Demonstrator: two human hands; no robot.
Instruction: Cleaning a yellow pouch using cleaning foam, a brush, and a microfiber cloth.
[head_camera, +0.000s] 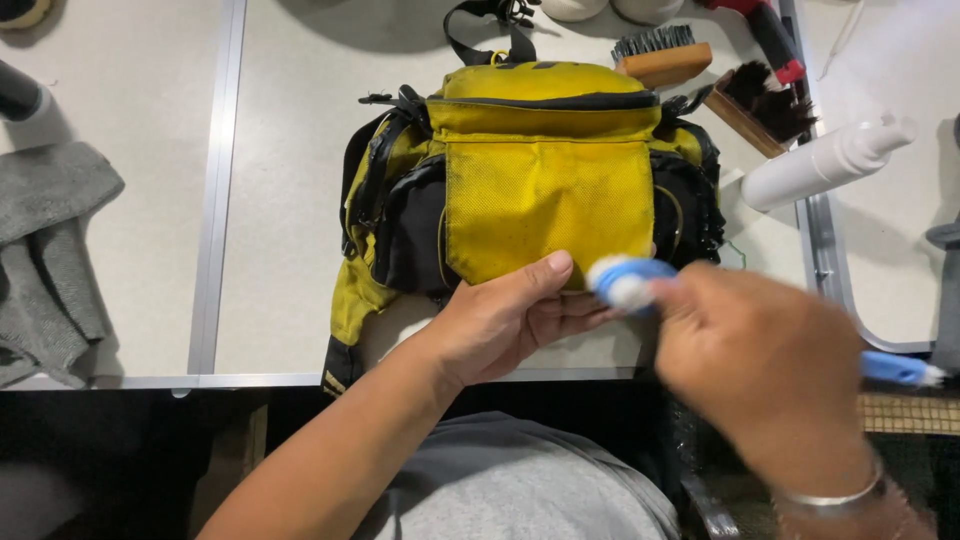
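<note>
A yellow and black bag (545, 185) lies on a white table (290, 200), its mesh front pocket facing up. My left hand (505, 320) grips the bag's near bottom edge, thumb on the yellow mesh. My right hand (765, 360) is blurred and holds a blue-handled brush (625, 280), whose white bristle head sits at the bag's lower right corner. The blue handle end sticks out past my right hand.
A grey cloth (50, 250) lies at the table's left. Behind the bag are two wooden-backed brushes (665, 55), (765, 105), a white spray bottle (815, 165) and a red tool. A metal strip (215, 190) runs down the table.
</note>
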